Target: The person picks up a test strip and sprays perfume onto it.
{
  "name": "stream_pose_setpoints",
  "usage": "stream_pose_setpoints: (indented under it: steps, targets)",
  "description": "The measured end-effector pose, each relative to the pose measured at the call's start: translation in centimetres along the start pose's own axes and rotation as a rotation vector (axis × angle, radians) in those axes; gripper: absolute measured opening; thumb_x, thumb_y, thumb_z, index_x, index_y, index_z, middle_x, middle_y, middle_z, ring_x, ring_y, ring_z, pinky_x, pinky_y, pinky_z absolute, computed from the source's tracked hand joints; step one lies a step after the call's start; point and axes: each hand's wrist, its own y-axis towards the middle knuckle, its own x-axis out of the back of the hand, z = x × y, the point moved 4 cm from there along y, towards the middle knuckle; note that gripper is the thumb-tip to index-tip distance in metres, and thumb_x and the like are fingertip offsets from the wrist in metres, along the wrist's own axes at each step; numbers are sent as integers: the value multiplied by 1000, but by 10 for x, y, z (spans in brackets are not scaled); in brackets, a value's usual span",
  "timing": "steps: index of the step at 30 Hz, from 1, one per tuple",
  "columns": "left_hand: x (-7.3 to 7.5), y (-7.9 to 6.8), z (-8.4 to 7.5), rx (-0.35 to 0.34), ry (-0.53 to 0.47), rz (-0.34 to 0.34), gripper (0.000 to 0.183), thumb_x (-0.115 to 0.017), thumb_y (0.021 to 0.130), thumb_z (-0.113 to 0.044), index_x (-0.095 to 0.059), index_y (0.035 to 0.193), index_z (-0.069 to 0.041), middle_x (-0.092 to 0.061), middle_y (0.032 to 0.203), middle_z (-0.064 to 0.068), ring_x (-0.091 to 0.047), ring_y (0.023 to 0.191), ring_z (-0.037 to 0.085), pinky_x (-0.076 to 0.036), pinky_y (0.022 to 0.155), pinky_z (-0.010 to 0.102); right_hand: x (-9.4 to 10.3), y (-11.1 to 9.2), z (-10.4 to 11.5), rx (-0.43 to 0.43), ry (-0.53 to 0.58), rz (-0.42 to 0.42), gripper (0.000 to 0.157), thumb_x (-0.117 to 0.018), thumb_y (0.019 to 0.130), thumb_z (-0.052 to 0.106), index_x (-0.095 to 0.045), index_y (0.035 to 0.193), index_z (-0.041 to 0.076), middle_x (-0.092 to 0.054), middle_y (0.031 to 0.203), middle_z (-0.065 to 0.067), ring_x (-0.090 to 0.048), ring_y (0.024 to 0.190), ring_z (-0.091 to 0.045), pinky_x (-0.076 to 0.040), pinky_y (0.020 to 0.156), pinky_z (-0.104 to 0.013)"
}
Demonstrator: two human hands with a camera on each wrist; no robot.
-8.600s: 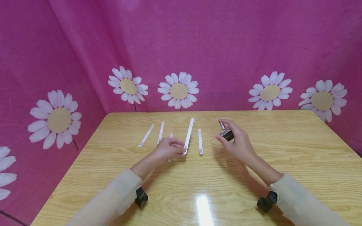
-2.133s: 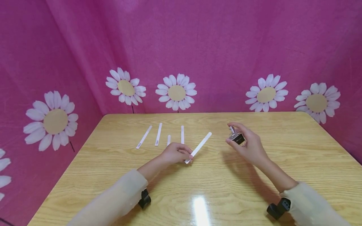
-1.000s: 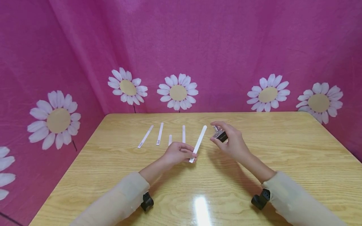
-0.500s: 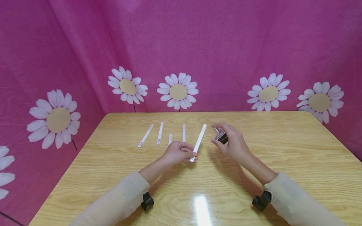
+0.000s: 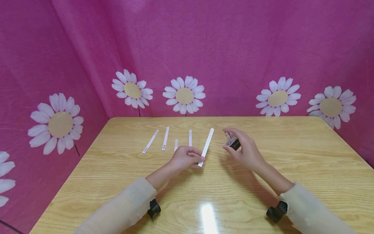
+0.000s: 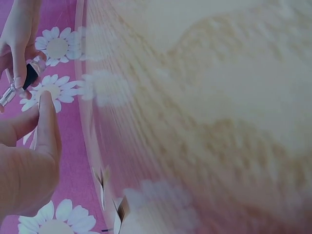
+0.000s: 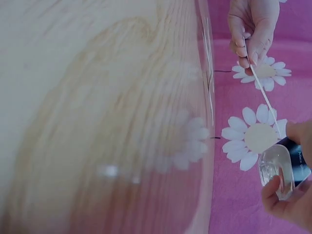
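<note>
In the head view my left hand (image 5: 185, 158) pinches the lower end of a white paper test strip (image 5: 207, 143), which slants up and to the right above the table. My right hand (image 5: 247, 150) holds a small perfume bottle (image 5: 234, 143) with a black label, forefinger on its silver spray top (image 5: 227, 135) and thumb under the base. A short gap separates the spray top from the strip's free end. From the right wrist, the bottle's clear glass base (image 7: 277, 168) shows, with the strip seen edge-on beyond it. The left wrist view shows the bottle (image 6: 32, 74) beyond my left fingers.
Several more white strips lie on the wooden table (image 5: 117, 182): one slanted strip (image 5: 150, 141) at far left, another strip (image 5: 165, 138) beside it, and two partly hidden behind my left hand. A pink curtain (image 5: 228, 58) with daisies stands behind the table.
Since the oldest frame, the rightmost lying strip has gone from its place, and another lies behind my left hand. Lately the bottle came left to the held strip, then drew back slightly right.
</note>
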Motion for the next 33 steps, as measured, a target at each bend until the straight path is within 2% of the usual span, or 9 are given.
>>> stream_pose_setpoints:
  steps: [3, 7, 10, 14, 18, 21, 26, 30, 33]
  targets:
    - [-1, 0, -1, -6, -8, -6, 21, -69, 84, 3, -64, 103, 11, -66, 72, 0, -69, 73, 12, -61, 74, 30, 1, -3, -4, -2, 33, 36, 60, -77, 77, 5, -52, 131, 12, -66, 113, -16, -62, 86, -22, -55, 65, -36]
    - [1, 1, -2, -17, 17, -16, 21, -69, 83, 2, -65, 102, 11, -62, 67, -2, -64, 66, 8, -62, 72, 30, 0, -6, -7, -9, 64, 83, 61, -77, 76, 3, -50, 131, 6, -67, 105, -18, -55, 71, -15, -43, 45, -21]
    - [3, 3, -2, -19, 48, -39, 20, -71, 83, 0, -67, 100, 9, -64, 65, -3, -62, 63, 7, -62, 70, 30, 0, -9, -9, -18, 49, 93, 54, -77, 76, 4, -52, 124, -1, -67, 105, -20, -54, 74, -14, -44, 50, -18]
    - [5, 7, 0, -17, 85, -80, 20, -72, 82, -2, -68, 99, 7, -73, 76, 10, -63, 62, 7, -61, 67, 28, -1, -12, -11, -65, 43, 104, 50, -77, 77, 5, -53, 119, -5, -67, 109, -21, -55, 75, -15, -47, 53, -19]
    - [7, 13, 0, -15, 99, -112, 20, -73, 82, -3, -68, 99, 7, -74, 93, 19, -63, 65, 6, -60, 66, 26, -1, -14, -15, -90, 31, 102, 50, -78, 76, 8, -56, 119, -3, -68, 108, -19, -54, 71, -12, -46, 52, -18]
    - [7, 15, 1, 2, 86, -126, 20, -72, 83, -3, -68, 100, 7, -73, 99, 21, -64, 68, 7, -61, 68, 25, 0, -15, -17, -60, 9, 74, 49, -80, 74, 9, -59, 117, 0, -69, 104, -16, -52, 69, -10, -45, 52, -19]
    - [6, 19, 1, 20, 88, -125, 21, -70, 85, -3, -67, 102, 8, -71, 102, 23, -65, 70, 8, -61, 73, 26, 3, -17, -20, -16, -25, 22, 49, -82, 71, 10, -62, 115, 4, -68, 101, -13, -56, 75, -13, -48, 59, -24]
    - [2, 23, 1, 25, 86, -119, 21, -68, 86, -3, -67, 103, 9, -71, 102, 23, -64, 72, 9, -61, 74, 25, 4, -16, -22, -39, -3, 21, 50, -81, 71, 9, -62, 117, 5, -67, 100, -13, -54, 70, -12, -47, 54, -20]
    - [1, 26, 0, 33, 68, -119, 21, -67, 87, -4, -67, 105, 8, -71, 99, 19, -63, 73, 10, -61, 75, 25, 5, -16, -25, -78, 20, 49, 50, -80, 73, 9, -62, 119, 4, -68, 104, -15, -58, 76, -14, -52, 56, -23]
